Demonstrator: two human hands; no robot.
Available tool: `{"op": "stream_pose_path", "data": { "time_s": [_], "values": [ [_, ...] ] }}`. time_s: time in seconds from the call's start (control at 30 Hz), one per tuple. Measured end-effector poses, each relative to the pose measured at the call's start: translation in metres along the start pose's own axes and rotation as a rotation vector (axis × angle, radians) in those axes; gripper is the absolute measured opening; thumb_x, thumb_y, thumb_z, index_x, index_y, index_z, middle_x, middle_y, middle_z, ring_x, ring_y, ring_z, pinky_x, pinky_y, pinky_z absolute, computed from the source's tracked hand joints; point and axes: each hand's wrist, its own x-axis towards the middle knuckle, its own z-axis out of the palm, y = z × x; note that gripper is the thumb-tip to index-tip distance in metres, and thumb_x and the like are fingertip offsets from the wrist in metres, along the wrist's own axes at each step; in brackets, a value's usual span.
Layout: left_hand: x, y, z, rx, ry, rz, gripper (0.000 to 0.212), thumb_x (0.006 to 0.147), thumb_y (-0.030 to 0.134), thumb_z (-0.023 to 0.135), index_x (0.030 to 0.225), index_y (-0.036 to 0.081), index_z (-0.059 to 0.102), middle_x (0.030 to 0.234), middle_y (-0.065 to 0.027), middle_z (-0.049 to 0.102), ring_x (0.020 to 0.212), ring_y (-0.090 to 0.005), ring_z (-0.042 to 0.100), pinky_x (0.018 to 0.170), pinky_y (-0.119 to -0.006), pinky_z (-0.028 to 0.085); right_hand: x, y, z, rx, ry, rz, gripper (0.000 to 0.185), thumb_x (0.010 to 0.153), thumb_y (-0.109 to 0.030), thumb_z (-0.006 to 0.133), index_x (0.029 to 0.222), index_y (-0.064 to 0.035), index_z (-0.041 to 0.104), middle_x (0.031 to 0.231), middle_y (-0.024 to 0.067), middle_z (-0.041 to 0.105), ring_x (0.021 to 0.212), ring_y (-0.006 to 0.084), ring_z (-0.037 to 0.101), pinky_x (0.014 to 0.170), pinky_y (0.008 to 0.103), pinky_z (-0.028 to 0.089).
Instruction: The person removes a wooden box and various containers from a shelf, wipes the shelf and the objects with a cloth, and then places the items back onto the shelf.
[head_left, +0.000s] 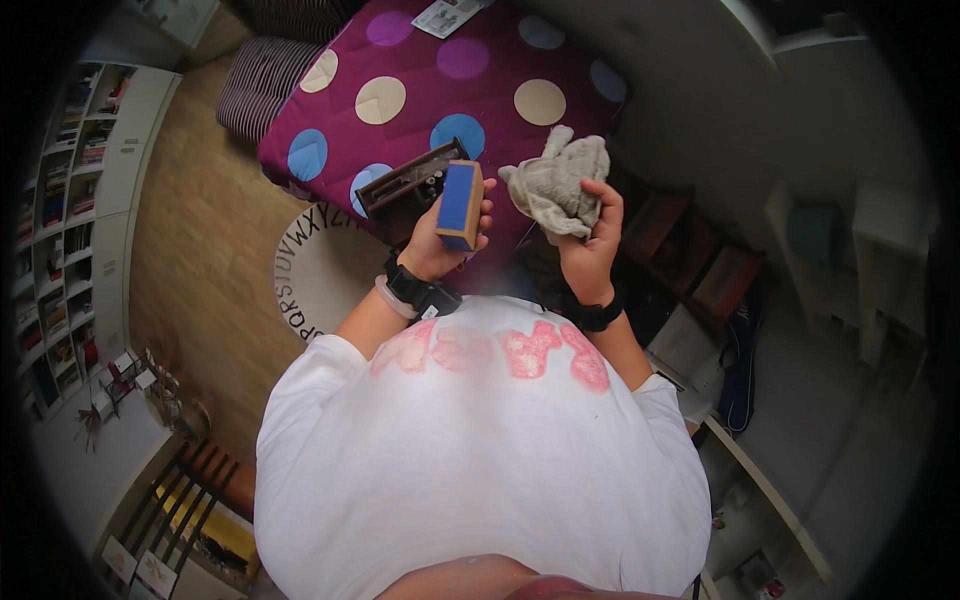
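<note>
On the palm of my left hand (437, 241) rests a small rectangular box (459, 206) with a blue top and brown, wood-like sides; my fingers curl around its far side. A crumpled grey-beige cloth (562, 184) is pinched in my right hand (596, 251), its folds hanging beyond the fingertips. Box and cloth are held apart, in front of my chest. Just beyond the left hand, a dark brown open rack or tray (409, 184) sits at the near edge of the bed, with small dark items in it that I cannot make out.
A purple dotted bedspread (480, 97) covers the bed ahead, with a printed sheet (448, 16) at its far side. A round lettered rug (319, 274) lies on the wooden floor (202, 225). Bookshelves (75, 202) stand left; red-brown furniture (694, 251) stands right.
</note>
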Motion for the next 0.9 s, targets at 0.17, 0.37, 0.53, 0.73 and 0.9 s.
{"op": "stream_pose_path", "data": {
  "time_s": [0.17,0.37,0.53,0.73,0.9],
  "values": [
    [0.005,-0.019,-0.037,-0.127,-0.295,-0.106,0.046,0.099,0.042,0.046,0.132,0.011,0.049,0.109,-0.0070,0.061,0.087,-0.0189,0.060,0.071,-0.034,0.054,-0.018,0.001,0.008,0.080,-0.160,0.044,0.046,0.079,0.016,0.065,0.120,-0.0036,0.056,0.117,0.0096,0.059,0.109,0.0181,0.059,0.096,0.0310,0.046],
    [-0.003,-0.025,-0.005,0.017,0.044,0.010,0.048,0.100,0.042,0.048,0.135,0.010,0.047,0.129,-0.0075,0.057,0.107,-0.0178,0.060,0.093,-0.035,0.051,-0.010,-0.001,0.021,-0.263,-0.413,-0.234,0.039,0.071,0.009,0.072,0.104,-0.0118,0.072,0.116,0.0176,0.060,0.113,0.0373,0.056,0.097,0.0410,0.044],
    [-0.001,-0.028,-0.003,0.406,0.036,0.171,0.047,0.100,0.035,0.052,0.138,0.009,0.045,0.131,-0.0072,0.056,0.115,-0.0191,0.058,0.096,-0.035,0.051,-0.014,0.009,0.031,-0.519,-0.541,-0.250,0.043,0.066,0.004,0.071,0.104,-0.0147,0.070,0.117,0.0196,0.054,0.114,0.0430,0.048,0.098,0.0421,0.041],
    [-0.001,-0.028,0.005,0.249,0.206,-0.161,0.052,0.094,0.064,0.038,0.110,0.018,0.056,0.080,-0.0017,0.057,0.058,-0.0129,0.052,0.052,-0.028,0.040,-0.004,0.015,0.054,-0.367,-0.124,0.086,0.022,0.081,-0.001,0.063,0.102,-0.0070,0.061,0.103,0.0143,0.053,0.097,0.0283,0.053,0.084,0.0351,0.044],
    [-0.011,-0.023,-0.010,-0.010,0.165,-0.298,0.040,0.099,0.050,0.040,0.113,0.017,0.056,0.087,-0.0037,0.056,0.064,-0.0142,0.051,0.056,-0.028,0.042,0.010,0.025,0.054,-0.267,0.031,0.303,0.016,0.088,-0.002,0.061,0.103,-0.0041,0.058,0.100,0.0086,0.056,0.089,0.0181,0.058,0.079,0.0294,0.047]
  ]
}}
